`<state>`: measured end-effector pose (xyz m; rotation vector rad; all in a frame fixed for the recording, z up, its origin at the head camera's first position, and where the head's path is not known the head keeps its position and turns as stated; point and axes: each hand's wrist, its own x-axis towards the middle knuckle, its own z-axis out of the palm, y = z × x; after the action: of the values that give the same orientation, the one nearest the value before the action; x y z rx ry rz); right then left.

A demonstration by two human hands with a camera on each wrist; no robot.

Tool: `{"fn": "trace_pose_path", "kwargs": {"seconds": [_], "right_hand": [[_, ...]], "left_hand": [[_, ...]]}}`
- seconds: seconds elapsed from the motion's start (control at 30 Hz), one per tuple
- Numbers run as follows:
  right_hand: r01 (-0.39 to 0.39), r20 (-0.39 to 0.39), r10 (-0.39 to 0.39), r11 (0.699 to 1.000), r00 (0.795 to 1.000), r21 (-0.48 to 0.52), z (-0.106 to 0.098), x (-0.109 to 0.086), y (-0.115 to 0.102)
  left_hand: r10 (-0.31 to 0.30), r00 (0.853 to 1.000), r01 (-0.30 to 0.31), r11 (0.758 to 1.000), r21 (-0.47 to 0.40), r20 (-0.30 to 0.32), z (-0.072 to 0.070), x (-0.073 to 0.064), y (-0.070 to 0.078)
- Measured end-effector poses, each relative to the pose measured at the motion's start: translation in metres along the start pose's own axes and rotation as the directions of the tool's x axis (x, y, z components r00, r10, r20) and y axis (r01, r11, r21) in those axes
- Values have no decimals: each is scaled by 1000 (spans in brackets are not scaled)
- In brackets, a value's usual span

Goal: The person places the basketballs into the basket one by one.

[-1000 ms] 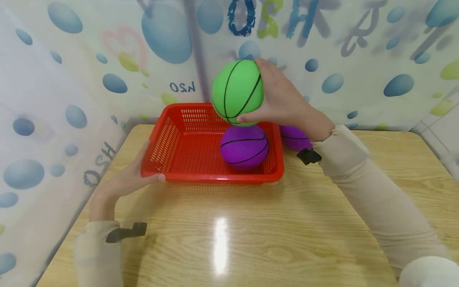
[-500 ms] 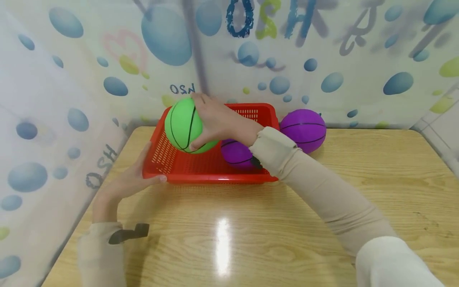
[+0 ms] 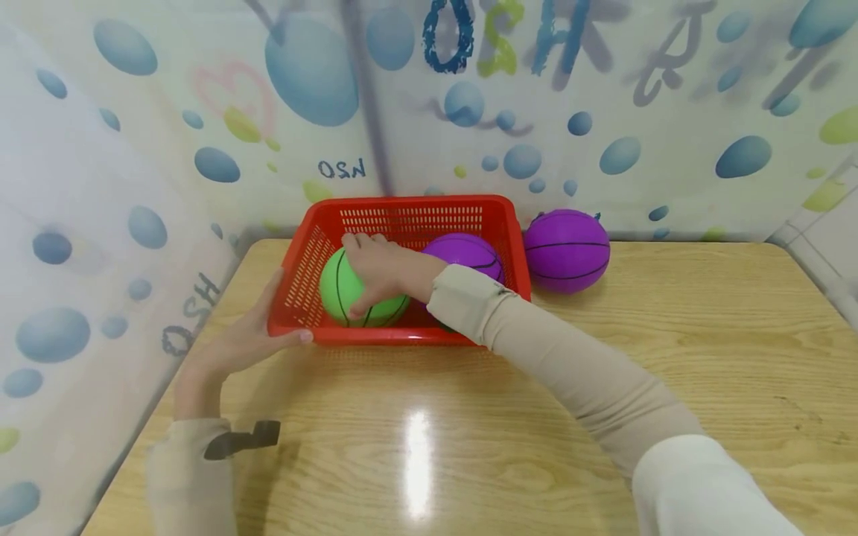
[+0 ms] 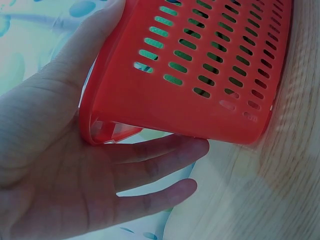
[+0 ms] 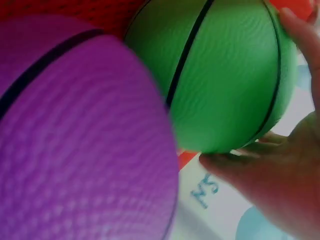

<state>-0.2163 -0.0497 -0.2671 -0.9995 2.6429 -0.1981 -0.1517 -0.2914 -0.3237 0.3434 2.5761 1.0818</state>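
A red plastic basket (image 3: 415, 336) with slotted walls stands near the back of the table. At its front left corner, my left hand (image 3: 231, 344) holds the rim between thumb and fingers; the left wrist view shows fingers along the outer wall (image 4: 175, 107). Inside, on the left, lies a green ball (image 3: 335, 289) with black basketball lines. My right hand (image 3: 383, 269) grips it from above and the right, thumb toward the front. Beside it in the basket sits a similar purple ball (image 3: 462, 247), partly hidden by my right forearm.
Another purple ball (image 3: 566, 253) rests on the wooden table (image 3: 536, 454), just outside the basket's right wall. Close behind is a wall (image 3: 429, 134) covered with blue and green drop shapes and letters.
My right hand has carried the green ball leftward over the basket and down into its left part. The outer purple ball has come into full view. My left hand stays at the basket's corner.
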Motion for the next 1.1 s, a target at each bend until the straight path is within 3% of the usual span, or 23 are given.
{"fn": "trace_pose_path", "kwargs": {"seconds": [0.13,0.4,0.53,0.67,0.83,1.0,1.1], "right_hand": [[17,0,-17,999,1000,-51,0,-3,-5],[64,2,-64,998,998,16,-10,-16,2],[87,-36,-85,994,996,66,-19,-38,13],[92,-87,-81,988,993,122,-34,-74,34],[30,-169,2,983,986,181,-52,-124,77],[-140,-187,189,959,964,246,-56,-167,129],[-233,-182,286,936,941,264,-48,-180,158]], "left_hand": [[6,1000,-6,1000,-8,-1,1,0,1],[-11,1000,11,1000,-6,-11,2,-1,1],[1,1000,-1,1000,-2,-13,2,-2,2],[20,1000,-20,1000,-4,-10,1,0,2],[36,999,-36,999,-18,-15,2,2,3],[37,999,-37,999,-24,-19,1,1,4],[32,999,-33,999,-15,-24,0,-1,4]]}}
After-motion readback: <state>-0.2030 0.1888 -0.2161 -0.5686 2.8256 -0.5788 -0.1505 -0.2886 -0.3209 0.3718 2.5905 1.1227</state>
